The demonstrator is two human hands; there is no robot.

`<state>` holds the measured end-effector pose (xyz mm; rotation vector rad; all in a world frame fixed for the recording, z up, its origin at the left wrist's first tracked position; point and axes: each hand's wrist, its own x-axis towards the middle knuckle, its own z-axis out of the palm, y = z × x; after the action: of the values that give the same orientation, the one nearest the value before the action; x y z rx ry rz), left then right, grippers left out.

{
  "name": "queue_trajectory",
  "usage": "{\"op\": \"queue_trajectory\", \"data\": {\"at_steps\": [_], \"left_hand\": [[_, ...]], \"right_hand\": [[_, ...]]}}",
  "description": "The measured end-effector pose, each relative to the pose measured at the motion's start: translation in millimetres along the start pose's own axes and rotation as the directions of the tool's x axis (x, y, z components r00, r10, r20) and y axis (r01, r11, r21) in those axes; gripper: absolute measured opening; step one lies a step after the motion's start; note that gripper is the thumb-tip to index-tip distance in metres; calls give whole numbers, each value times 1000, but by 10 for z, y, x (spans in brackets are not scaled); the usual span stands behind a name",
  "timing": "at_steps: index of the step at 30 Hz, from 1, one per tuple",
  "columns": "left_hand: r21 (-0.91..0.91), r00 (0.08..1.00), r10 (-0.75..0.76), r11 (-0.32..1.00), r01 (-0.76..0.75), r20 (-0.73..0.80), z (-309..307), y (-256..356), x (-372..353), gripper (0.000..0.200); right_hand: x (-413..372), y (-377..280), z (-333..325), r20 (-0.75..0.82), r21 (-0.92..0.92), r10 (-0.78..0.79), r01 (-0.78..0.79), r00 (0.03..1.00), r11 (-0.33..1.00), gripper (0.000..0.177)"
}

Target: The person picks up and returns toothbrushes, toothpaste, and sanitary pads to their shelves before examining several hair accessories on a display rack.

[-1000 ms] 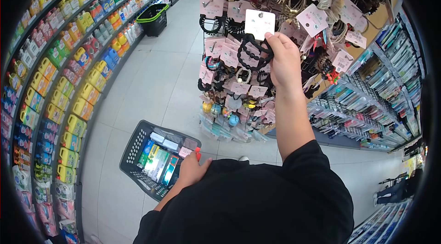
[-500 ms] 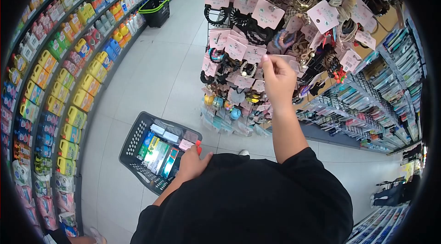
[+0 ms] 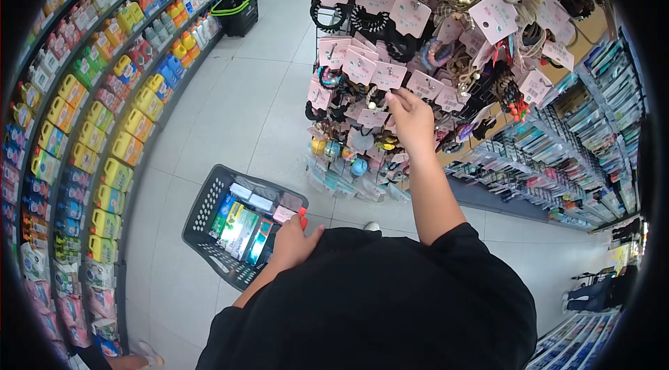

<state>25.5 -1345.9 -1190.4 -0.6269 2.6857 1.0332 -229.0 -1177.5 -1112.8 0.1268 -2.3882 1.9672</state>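
My left hand (image 3: 290, 241) is closed round the red handle (image 3: 302, 218) of a dark grey shopping basket (image 3: 202, 225). Several boxes lie in the basket, among them a green and white one (image 3: 239, 232) and a pink one (image 3: 284, 214). In front of me hangs a rack of hair ties on pink cards. My right hand (image 3: 412, 120) is up at this rack, its thumb and fingertips pinched together just below a pink card (image 3: 389, 75), near a beaded hair tie (image 3: 375, 97). What lies between those fingertips is too small to make out.
Curved shelves of bottles (image 3: 129, 149) line the left side. A black basket with a green rim (image 3: 237, 12) stands on the floor (image 3: 230, 98) at the far end. Shelves of packaged goods (image 3: 557, 154) run along the right. Parts of people show at the lower left (image 3: 143, 355) and right (image 3: 589, 295).
My right hand has moved slightly down and to the left along the rack. Some pink cards have shifted. My left hand stays at the basket handle.
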Motion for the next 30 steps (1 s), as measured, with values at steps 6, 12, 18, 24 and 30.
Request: {"op": "queue_trajectory", "data": {"at_steps": [6,12,18,24,30], "left_hand": [[-3,999,13,1000,-14,-31,3,-1,-11,50],[-9,999,-16,1000,16,28,-68,76,-17,52],[-2,997,-36,999,36,65,-88,94,-11,54],[1,997,-37,999,37,70,-101,107,-10,53],[-3,996,-40,999,40,79,-115,125,-14,54]], "right_hand": [[36,15,0,-69,48,-49,52,996,997,26],[-6,-92,-77,103,309,-8,-25,995,951,22],[-36,-179,-87,67,195,-52,38,996,980,19],[-85,-188,-182,49,285,-100,82,994,955,15],[-129,-332,-221,105,467,-94,35,990,884,13]]}}
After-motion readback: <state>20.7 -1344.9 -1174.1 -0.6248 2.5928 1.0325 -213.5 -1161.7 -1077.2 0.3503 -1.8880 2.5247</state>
